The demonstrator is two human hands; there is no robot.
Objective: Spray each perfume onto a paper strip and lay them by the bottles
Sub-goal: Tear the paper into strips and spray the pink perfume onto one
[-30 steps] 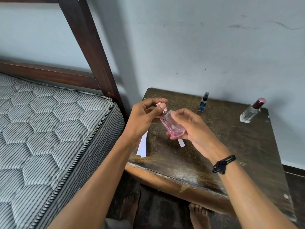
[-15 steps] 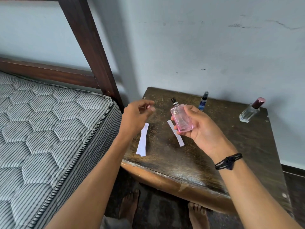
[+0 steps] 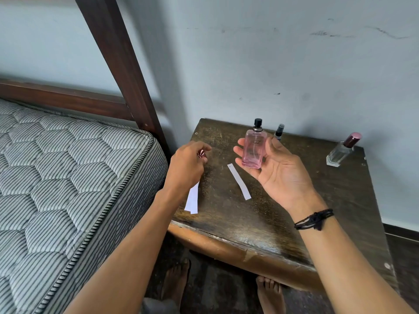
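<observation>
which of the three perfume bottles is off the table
The pink bottle, held in the right hand. The small dark bottle and the maroon-capped clear bottle both stand on the table by the wall.

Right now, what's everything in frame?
pink bottle: 1, pink, upright in right grip
cap: 1, pinkish-red, in left grip
small spray bottle: 1, dark, table back
clear bottle: 1, maroon cap, table's back right
paper strips: 2, white, table centre and left edge
table: 1, dark wood
mattress: 1, grey striped, left
bed frame: 1, dark wood
wristband: 1, black, right wrist
feet: 2, bare, floor
left grip: holds cap
right grip: holds pink bottle
</observation>
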